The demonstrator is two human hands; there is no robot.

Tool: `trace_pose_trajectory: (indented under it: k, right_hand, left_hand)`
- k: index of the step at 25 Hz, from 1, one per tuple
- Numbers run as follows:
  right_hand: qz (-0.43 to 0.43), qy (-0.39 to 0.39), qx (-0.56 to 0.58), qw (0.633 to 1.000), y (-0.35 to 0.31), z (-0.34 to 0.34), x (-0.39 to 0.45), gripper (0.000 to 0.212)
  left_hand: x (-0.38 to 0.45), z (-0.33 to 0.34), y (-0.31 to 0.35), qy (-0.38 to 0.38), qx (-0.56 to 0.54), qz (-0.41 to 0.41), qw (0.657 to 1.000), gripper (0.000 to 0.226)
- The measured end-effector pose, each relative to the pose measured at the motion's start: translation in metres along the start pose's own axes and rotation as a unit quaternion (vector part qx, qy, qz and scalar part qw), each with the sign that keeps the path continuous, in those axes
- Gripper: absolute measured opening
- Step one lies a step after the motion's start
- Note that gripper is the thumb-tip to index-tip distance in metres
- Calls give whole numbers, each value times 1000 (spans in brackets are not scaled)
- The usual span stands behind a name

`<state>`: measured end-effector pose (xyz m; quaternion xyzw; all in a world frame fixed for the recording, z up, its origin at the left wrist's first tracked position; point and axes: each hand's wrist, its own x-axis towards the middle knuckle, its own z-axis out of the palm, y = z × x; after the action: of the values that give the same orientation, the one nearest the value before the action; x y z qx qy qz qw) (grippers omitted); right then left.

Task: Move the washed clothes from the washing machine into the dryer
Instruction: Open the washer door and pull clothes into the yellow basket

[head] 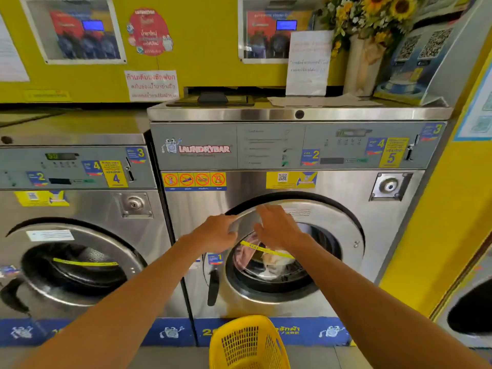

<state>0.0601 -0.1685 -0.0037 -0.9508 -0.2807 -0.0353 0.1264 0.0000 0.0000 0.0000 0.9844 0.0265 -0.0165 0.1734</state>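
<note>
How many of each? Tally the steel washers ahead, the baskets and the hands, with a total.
Steel washers: 2
Yellow basket: 1
Hands: 2, left hand gripping the door rim, right hand flat on it
Total: 5

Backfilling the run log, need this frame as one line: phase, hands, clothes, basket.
phase: at washer door | left hand: gripping door rim | right hand: flat on door | clothes: inside drum | yellow basket: on floor below
</note>
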Motion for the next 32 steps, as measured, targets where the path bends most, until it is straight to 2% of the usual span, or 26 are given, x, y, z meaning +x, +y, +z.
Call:
trace_pose_trajectory:
  k: [3,7,10,13,15,20,24,28,32]
  right_hand:
    - [16,22,-20,999,23,17,35,58]
    - [9,24,-86,996,33,49,57,74]
    - [-2,66,-108,992,36,64,55,81]
    - [-21,91,-125,988,44,77,58,83]
    - [-18,94,-122,988,47,83,59,82]
    - [-25,96,-113,989,48,79,50,81]
    - [6,98,-117,988,37,79,31,85]
    - [49,110,-100,988,23,81,3,79]
    - [105,131,-80,983,16,83,-41,79]
  left_hand:
    - [50,12,-8,35,14,1,999,45]
    - [96,51,-15,63,-32,-9,997,55]
    - [107,85,-19,141,-37,-54,988,53]
    - [108,109,-25,215,-14,-43,976,55]
    - [109,112,-27,232,-12,-41,972,53]
    - [103,109,-26,222,-4,-43,974,52]
    - [80,110,-28,210,-18,-28,977,45]
    - [40,114,-16,179,-92,-50,978,45]
    - [-17,111,2,132,-238,-29,962,40]
